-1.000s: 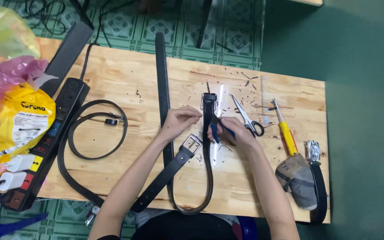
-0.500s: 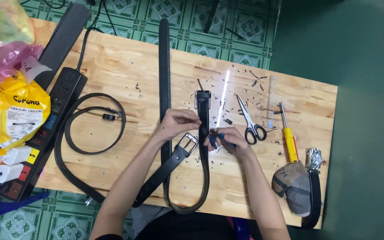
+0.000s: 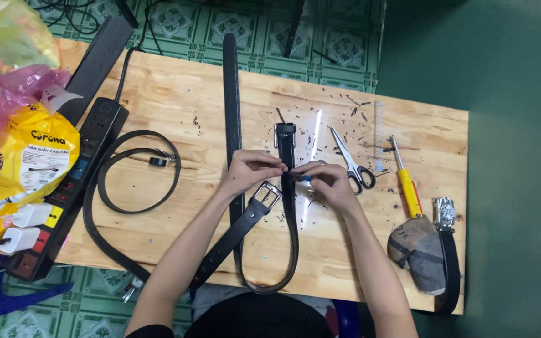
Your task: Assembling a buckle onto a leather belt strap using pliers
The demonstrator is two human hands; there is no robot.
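left hand (image 3: 252, 170): closed in on right hand (image 3: 327, 181) | both now pinch black belt (image 3: 288, 188) together

— What lies right of the grip?
— Scissors (image 3: 352, 166), a yellow-handled screwdriver (image 3: 407, 181), a grey stone (image 3: 419, 253).
— And left?
— A coiled belt (image 3: 134, 172), a black power strip (image 3: 73, 188), plastic bags (image 3: 14, 119).

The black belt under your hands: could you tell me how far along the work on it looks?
Done, it seems: dark trimmings litter the wooden table, and the scissors and yellow-handled screwdriver lie set down. In hand: the left hand and right hand pinch the black belt mid-strap, a small blue tool in the right. Left: its silver buckle lies unfastened; the coiled belt lies untouched.
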